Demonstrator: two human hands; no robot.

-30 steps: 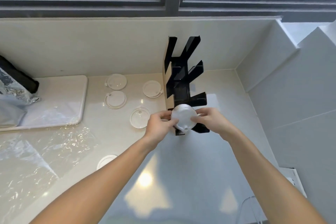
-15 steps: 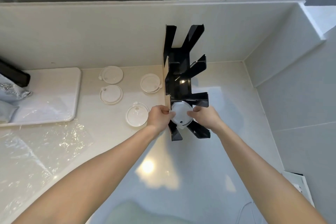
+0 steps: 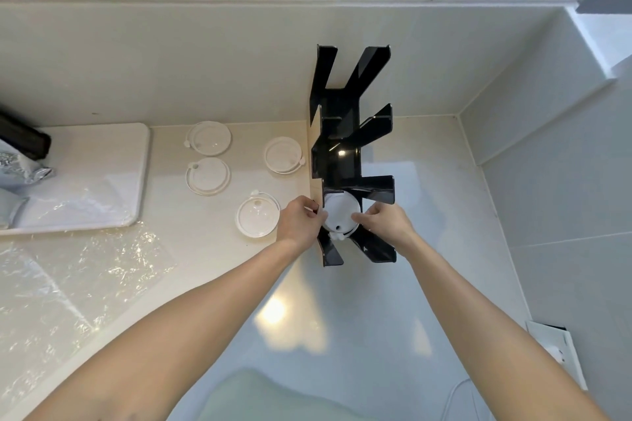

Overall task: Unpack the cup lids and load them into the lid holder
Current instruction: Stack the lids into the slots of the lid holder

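A tall black lid holder (image 3: 342,161) with slanted dividers stands on the counter against the back wall. A stack of white cup lids (image 3: 340,215) sits in its lowest front slot. My left hand (image 3: 299,222) pinches the stack's left edge and my right hand (image 3: 384,224) grips its right edge. Loose white lids lie flat on the counter to the left: one (image 3: 257,218) close to my left hand, one (image 3: 283,155) beside the holder, and two more, one (image 3: 208,138) above the other (image 3: 208,176), further left.
Crumpled clear plastic wrap (image 3: 78,270) is spread over the counter's left front. A white tray (image 3: 82,181) lies at the left with a foil bag (image 3: 17,167) on its edge. Tiled walls close the right side; a white socket (image 3: 554,349) lies near my right forearm.
Both hands have carried the lid stack forward and down into the holder's lowest slot. The view has tilted downward over the holder.
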